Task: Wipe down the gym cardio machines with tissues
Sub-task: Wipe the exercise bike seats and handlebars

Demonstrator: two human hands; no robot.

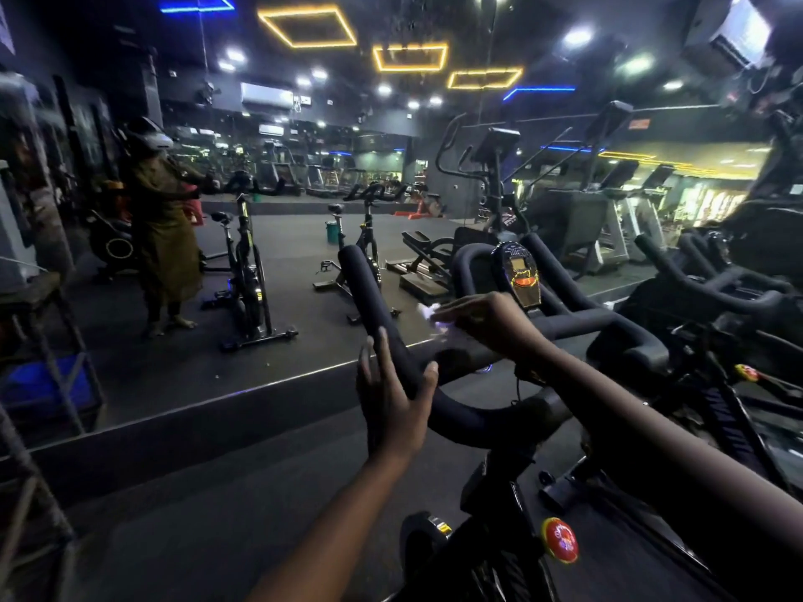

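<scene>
A black spin bike's padded handlebar [369, 293] fills the middle of the view, with a small console [517, 275] at its centre. My left hand [393, 391] wraps the left bar near its bend, thumb on the right side and fingers on the left. My right hand [482, 323] reaches over the crossbar and holds a pale tissue [428, 315] against the padding near the bar's centre. The tissue is blurred and partly hidden under the fingers.
A wall mirror ahead reflects a person in a long garment [167, 236], spin bikes [247, 271] and a green bin [332, 232]. More bike handlebars [712, 280] stand close at the right. A metal rack [48, 341] is at the left.
</scene>
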